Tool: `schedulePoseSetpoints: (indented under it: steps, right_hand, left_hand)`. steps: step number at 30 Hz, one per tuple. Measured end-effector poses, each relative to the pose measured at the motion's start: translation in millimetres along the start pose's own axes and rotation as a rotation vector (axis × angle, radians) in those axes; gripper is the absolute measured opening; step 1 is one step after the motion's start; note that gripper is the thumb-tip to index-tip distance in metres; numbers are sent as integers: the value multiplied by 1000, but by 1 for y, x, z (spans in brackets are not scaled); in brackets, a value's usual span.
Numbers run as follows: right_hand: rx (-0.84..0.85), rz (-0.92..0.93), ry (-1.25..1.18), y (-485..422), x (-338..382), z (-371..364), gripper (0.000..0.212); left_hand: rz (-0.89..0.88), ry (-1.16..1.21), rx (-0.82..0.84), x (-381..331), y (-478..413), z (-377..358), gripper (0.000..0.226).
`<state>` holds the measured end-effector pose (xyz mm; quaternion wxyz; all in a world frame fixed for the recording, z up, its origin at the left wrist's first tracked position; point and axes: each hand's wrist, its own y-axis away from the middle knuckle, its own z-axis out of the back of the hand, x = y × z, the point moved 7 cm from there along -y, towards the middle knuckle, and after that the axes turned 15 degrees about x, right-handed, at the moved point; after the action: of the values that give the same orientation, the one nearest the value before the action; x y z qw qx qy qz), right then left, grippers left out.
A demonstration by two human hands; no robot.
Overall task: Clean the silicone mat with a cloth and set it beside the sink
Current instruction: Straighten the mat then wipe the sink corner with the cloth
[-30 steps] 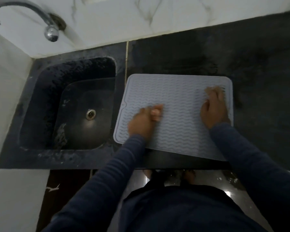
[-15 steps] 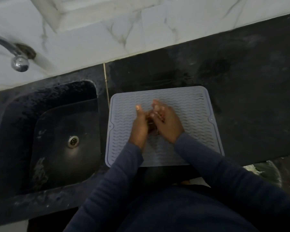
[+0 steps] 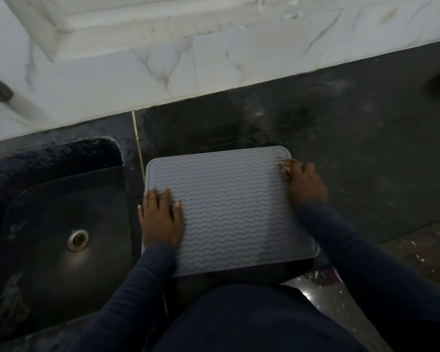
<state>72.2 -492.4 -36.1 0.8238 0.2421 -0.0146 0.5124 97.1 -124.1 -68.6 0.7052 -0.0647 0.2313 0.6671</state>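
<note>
1. Left hand (image 3: 160,217) presses flat, fingers straight, on the left edge of the grey wavy-ribbed silicone mat (image 3: 229,207).
2. Right hand (image 3: 305,185) is curled at the mat's far right corner; I can't tell if it grips.
3. Hands were together mid-mat, now apart. The mat sits at the front edge of the black stone counter (image 3: 341,148), just beside the dark sink (image 3: 48,194). I judge placement nearly done.

Grey mat (image 3: 229,212) with wavy ridges, black counter (image 3: 353,153), white marbled wall tiles (image 3: 214,69), navy sleeves (image 3: 361,257).

Left hand (image 3: 160,219): palm down, fingers straight, slightly spread. Right hand (image 3: 304,182): knuckles up, fingers curled under; whether gripping anything unclear. Both forearms in dark sleeves (image 3: 361,250), extended forward, well apart.
</note>
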Motion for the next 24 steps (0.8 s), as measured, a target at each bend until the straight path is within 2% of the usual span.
schedulePoseSetpoints:
  steps: [4,7,10,12,14,16,19,24]
  right_hand:
    - [6,-146,14,-7,-43,11,42]
    - [10,-185,-19,-5,-57,16,43]
    - [35,-156,64,-2,-48,12,46]
    - [-130,-18,69,4,-32,24,43]
    - [-321,234,33,20,-7,35,26]
    - [-227,267,-10,27,10,29,16]
    - [118,18,31,17,5,-1,27]
    - [274,-122,69,10,2,-10,47]
  left_hand:
    - [13,230,-126,9,4,14,45]
    - [116,171,-86,14,3,21,49]
    - [234,178,-45,22,-4,27,55]
    - [295,284,-35,31,-11,32,56]
    - [351,414,-2,41,-13,34,57]
    - [370,412,42,46,-15,37,48]
    - [312,289,77,41,-12,39,28]
    - [227,226,-2,35,0,41,24]
